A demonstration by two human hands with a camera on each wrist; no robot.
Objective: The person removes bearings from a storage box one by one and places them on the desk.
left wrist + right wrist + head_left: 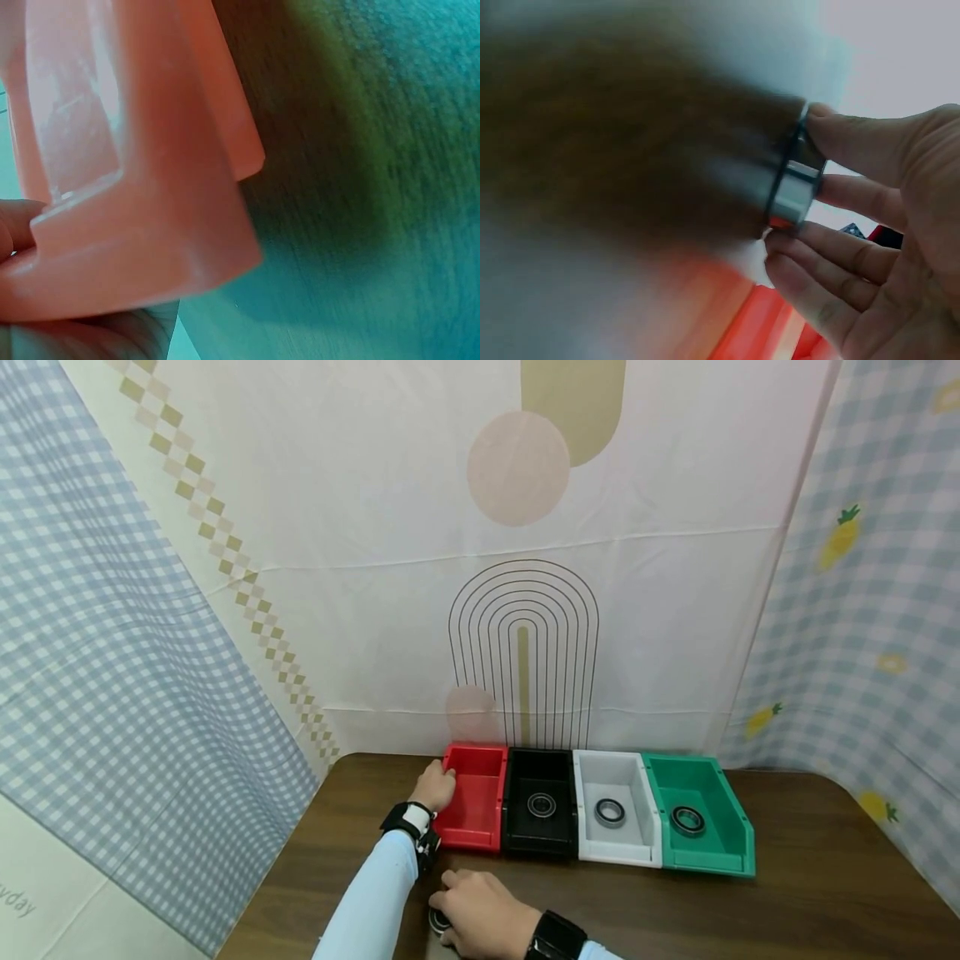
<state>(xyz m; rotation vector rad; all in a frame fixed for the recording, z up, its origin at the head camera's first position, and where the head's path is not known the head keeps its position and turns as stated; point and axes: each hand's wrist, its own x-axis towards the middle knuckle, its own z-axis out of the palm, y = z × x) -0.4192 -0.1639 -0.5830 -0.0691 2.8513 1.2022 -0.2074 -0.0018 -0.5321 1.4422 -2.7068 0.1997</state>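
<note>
At the left end of a row of bins, my left hand grips the side wall of the red bin. In the left wrist view the wall of the red bin passes between thumb and fingers. My right hand, nearer the front of the table, holds a ball bearing by its rim. The right wrist view has the thumb on one edge of the bearing and fingertips on the opposite edge. No bearing shows inside the red bin.
A black bin, a white bin and a green bin stand side by side to the right of the red one. Each has one bearing inside. Behind the wooden table hangs a patterned cloth.
</note>
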